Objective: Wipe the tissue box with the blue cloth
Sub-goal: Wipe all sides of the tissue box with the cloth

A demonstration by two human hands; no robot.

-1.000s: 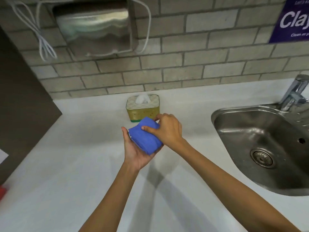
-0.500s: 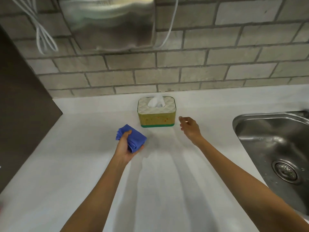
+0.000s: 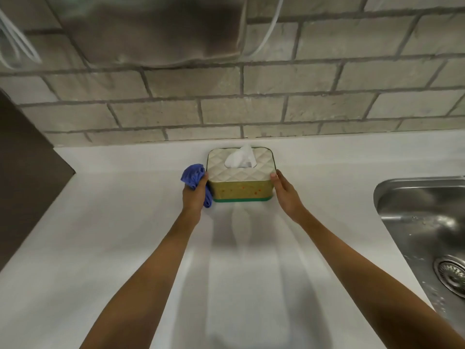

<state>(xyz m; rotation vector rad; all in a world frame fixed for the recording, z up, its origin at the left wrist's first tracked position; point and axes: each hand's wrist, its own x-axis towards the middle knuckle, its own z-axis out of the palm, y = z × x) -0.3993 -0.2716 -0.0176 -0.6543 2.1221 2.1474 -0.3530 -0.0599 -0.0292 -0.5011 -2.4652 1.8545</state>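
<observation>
The tissue box (image 3: 241,190) stands on the white counter near the brick wall. It has a quilted cream lid, yellow-green sides and a green base, and a white tissue (image 3: 240,159) sticks out of the top. My left hand (image 3: 193,195) grips the bunched blue cloth (image 3: 193,175) and presses it against the box's left side. My right hand (image 3: 285,192) lies flat against the box's right side, thumb at the lid's corner.
A steel sink (image 3: 425,227) with a drain sits in the counter (image 3: 100,248) at the right. A metal dispenser (image 3: 151,28) and white cables (image 3: 15,44) hang on the brick wall above. A dark panel (image 3: 27,177) bounds the counter at left.
Both hands have moved forward to the box: the left brought the cloth against its left side, the right came onto its right side. One second ago both hands held the cloth together.
</observation>
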